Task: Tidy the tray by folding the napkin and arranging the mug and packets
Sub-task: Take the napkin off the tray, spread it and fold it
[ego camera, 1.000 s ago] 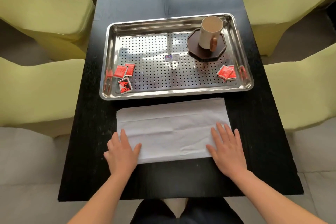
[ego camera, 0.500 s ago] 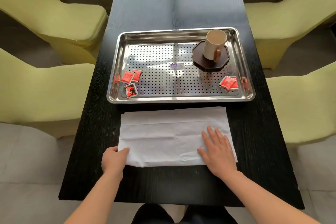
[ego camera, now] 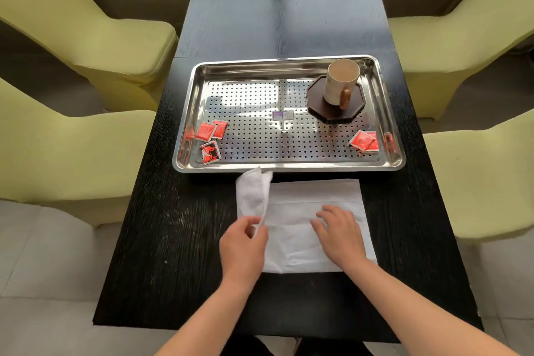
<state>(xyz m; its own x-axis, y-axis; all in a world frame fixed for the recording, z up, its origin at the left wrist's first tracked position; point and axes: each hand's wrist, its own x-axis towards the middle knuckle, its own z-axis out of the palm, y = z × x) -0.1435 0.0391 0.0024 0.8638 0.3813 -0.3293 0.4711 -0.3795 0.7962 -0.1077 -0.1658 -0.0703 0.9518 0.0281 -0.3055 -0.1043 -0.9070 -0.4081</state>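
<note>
White paper napkin (ego camera: 315, 205) lies on the black tabletop (ego camera: 173, 240) just beside the tray's (ego camera: 289, 167) near rim, its fold unfinished: the left hand (ego camera: 242, 246) pinches its raised left end, while the right hand (ego camera: 341, 235) presses down flat with fingers spread. The mug (ego camera: 341, 81) sits on a coaster (ego camera: 320, 114) in the tray's far right corner. Red packets (ego camera: 209, 136) lie scattered in both near corners, apparently unsorted. A centre sticker (ego camera: 283, 115) is unreadable.

open: tray (ego camera: 289, 167) middle; table (ego camera: 289, 23) beyond tray | obstacles: mug (ego camera: 339, 82) on coaster (ego camera: 318, 108) far-right; packets (ego camera: 208, 130) near-left; packets (ego camera: 364, 141) near-right
</note>
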